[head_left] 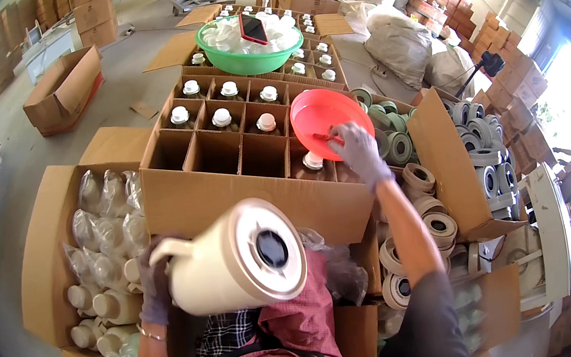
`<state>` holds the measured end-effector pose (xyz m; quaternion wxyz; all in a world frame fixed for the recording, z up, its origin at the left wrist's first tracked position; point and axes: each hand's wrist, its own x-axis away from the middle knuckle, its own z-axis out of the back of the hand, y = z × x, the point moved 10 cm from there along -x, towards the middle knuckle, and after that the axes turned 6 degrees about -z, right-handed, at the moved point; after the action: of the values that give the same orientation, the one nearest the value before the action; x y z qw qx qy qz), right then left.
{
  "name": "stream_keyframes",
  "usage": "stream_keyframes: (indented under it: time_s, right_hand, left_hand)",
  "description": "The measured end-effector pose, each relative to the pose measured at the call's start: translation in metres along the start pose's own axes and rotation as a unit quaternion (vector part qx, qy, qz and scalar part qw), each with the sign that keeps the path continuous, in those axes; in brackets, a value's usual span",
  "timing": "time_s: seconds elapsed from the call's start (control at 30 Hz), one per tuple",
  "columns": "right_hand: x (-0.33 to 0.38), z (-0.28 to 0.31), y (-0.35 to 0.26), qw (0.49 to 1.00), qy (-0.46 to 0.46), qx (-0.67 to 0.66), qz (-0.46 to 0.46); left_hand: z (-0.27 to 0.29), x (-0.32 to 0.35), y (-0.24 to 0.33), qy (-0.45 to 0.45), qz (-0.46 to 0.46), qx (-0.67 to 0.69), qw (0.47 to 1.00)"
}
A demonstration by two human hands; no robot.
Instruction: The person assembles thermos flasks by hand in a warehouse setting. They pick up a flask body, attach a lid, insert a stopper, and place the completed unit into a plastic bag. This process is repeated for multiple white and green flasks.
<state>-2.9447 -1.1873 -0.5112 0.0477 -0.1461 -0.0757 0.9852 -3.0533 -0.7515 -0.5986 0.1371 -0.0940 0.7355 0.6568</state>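
My left hand (154, 285), in a grey glove, grips a cream vacuum jug (216, 279) at its handle side. The jug lies tilted over my lap, its round white base with a dark centre facing right and towards me. My gloved right hand (357, 152) reaches over the near rim of a red plastic bowl (326, 111), fingers drawn together at some small red pieces (323, 136). What sits between those fingertips is too small to make out. The bowl rests on a divided carton (251, 191) holding several glass flask liners with white caps (221, 117).
At left a carton (41, 286) holds cream jugs and plastic-wrapped parts (107, 233). At right are cartons of grey-green rings (397, 144) and cream rings (440, 226). A green basin (247, 63) of white caps, with a phone (253, 29) on top, stands beyond.
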Motion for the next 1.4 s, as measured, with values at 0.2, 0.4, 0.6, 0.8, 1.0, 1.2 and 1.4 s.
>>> stream_keyframes:
  time_s: [0.2, 0.4, 0.6, 0.8, 1.0, 1.2, 1.4]
  right_hand:
    - [-0.072, -0.096, 0.042, 0.978, -0.142, 0.149, 0.019]
    - [0.025, 0.013, -0.078, 0.926, -0.064, -0.372, 0.019]
    - [0.207, 0.045, -0.214, 0.832, 0.017, -0.11, 0.544]
    - [0.219, 0.043, -0.223, 0.808, -0.048, -0.146, 0.568]
    - [0.197, -0.01, -0.186, 0.892, -0.283, -0.301, 0.181]
    - [0.226, -0.07, -0.15, 0.725, -0.392, -0.52, -0.223]
    - [0.282, -0.148, -0.124, 0.241, -0.513, -0.688, -0.454]
  left_hand:
    - [0.025, 0.054, -0.059, -0.092, 0.106, -0.149, 0.979]
    - [0.019, 0.041, -0.047, -0.19, -0.045, -0.315, 0.929]
    - [0.007, 0.041, -0.119, -0.133, 0.322, 0.048, 0.936]
    - [0.0, 0.037, -0.104, -0.148, 0.309, 0.028, 0.939]
    - [0.038, 0.05, -0.056, -0.02, 0.08, -0.129, 0.988]
    - [0.054, 0.076, -0.017, 0.111, -0.016, -0.183, 0.977]
    - [0.002, 0.072, 0.061, 0.045, -0.22, -0.299, 0.927]
